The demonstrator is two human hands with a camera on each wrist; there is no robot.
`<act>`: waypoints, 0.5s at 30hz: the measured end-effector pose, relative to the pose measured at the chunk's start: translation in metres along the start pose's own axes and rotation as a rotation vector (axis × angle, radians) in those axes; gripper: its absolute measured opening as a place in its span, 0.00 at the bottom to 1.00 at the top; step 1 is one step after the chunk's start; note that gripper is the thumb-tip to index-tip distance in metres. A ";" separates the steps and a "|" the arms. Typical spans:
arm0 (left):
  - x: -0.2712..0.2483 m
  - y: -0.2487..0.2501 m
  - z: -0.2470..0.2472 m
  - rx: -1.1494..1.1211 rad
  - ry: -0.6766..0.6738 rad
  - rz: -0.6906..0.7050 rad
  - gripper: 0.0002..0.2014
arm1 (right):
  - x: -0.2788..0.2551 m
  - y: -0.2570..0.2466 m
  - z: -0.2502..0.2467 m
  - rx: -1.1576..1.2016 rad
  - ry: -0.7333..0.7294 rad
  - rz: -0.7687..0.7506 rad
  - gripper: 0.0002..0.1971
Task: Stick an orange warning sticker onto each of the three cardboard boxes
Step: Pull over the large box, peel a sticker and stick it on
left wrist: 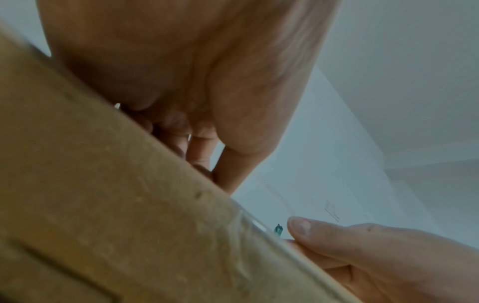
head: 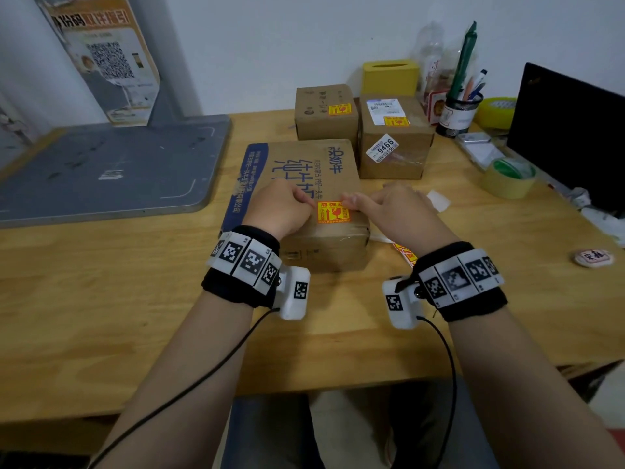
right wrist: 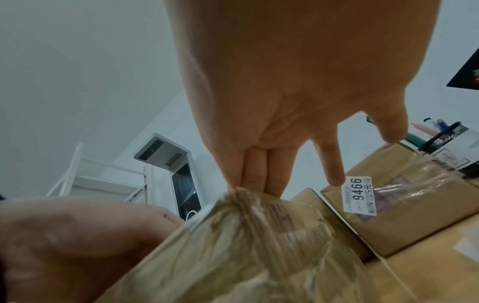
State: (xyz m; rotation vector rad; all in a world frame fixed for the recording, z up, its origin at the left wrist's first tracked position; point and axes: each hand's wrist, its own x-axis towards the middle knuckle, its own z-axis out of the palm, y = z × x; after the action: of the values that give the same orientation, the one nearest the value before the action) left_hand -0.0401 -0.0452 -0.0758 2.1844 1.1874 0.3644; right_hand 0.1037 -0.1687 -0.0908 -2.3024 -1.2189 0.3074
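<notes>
The near cardboard box (head: 304, 164) with blue print lies in front of me, and an orange warning sticker (head: 333, 214) lies on its top near the front edge. My left hand (head: 309, 201) pinches the sticker's upper left corner. My right hand (head: 353, 199) pinches the upper right corner, thumb and two fingers together (right wrist: 249, 180), the other two fingers spread. The left wrist view shows only the box wall (left wrist: 103, 205) and my left fingers (left wrist: 197, 147) behind it. Two smaller boxes stand behind, the left one (head: 324, 130) and the right one (head: 395, 157); each bears an orange sticker (head: 339, 109) (head: 395, 121).
A sheet of orange stickers (head: 406, 255) lies under my right wrist, with white backing paper (head: 438, 199) beyond it. Tape rolls (head: 509, 179), a pen holder (head: 460, 116) and a black monitor (head: 568, 137) fill the right. A grey board (head: 108, 164) lies left.
</notes>
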 end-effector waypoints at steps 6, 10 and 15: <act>-0.003 0.000 0.001 -0.010 0.021 0.005 0.09 | -0.008 0.000 -0.002 0.045 0.038 -0.019 0.29; -0.006 0.000 0.000 0.003 0.043 0.021 0.09 | -0.020 -0.007 -0.015 0.095 -0.036 -0.046 0.19; -0.014 -0.002 -0.013 -0.033 0.002 0.055 0.08 | -0.033 -0.015 -0.032 0.095 -0.089 -0.062 0.24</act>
State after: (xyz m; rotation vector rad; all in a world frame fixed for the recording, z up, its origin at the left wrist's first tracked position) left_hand -0.0553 -0.0509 -0.0664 2.1920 1.1163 0.4072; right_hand 0.0876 -0.1988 -0.0570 -2.1857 -1.2882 0.4402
